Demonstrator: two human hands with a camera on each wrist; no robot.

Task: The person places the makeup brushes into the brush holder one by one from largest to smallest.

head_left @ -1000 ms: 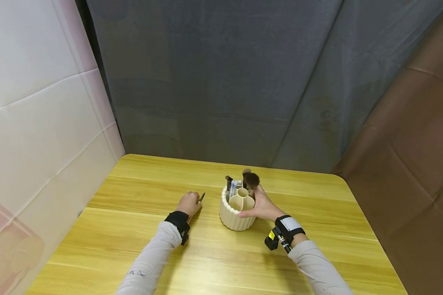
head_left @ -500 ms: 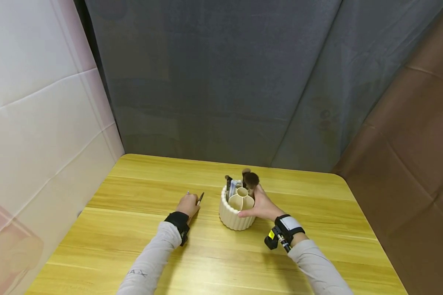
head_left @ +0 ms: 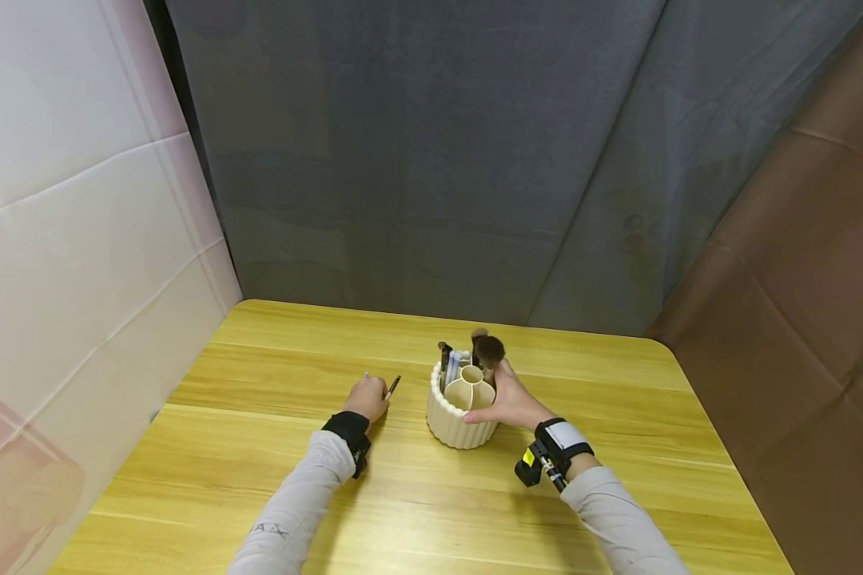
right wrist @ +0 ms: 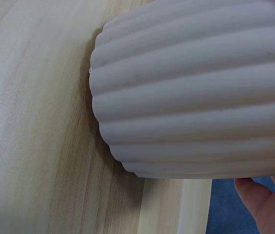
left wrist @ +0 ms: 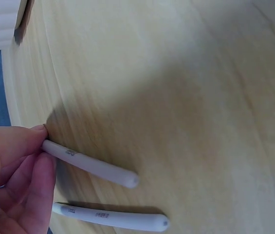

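My left hand (head_left: 368,397) rests on the wooden table (head_left: 273,479), left of a cream ribbed holder (head_left: 463,415). In the left wrist view its fingertips (left wrist: 39,146) pinch one end of a white pen (left wrist: 91,166). A second white pen (left wrist: 113,218) lies just below, its near end hidden under the fingers. In the head view a thin dark stick (head_left: 392,386) pokes out of that hand toward the holder. My right hand (head_left: 507,399) grips the holder's right side, thumb on the rim. The holder (right wrist: 195,92) stands upright, with brushes (head_left: 489,350) and pens in its compartments.
The yellow wooden table is walled by a white panel (head_left: 79,263) on the left, a grey curtain (head_left: 439,160) behind and a brown sheet (head_left: 820,319) on the right. Both wrists carry strapped cameras.
My left hand has shifted slightly, and a pale pen tip now shows above its knuckles. The right hand and the holder have barely moved.
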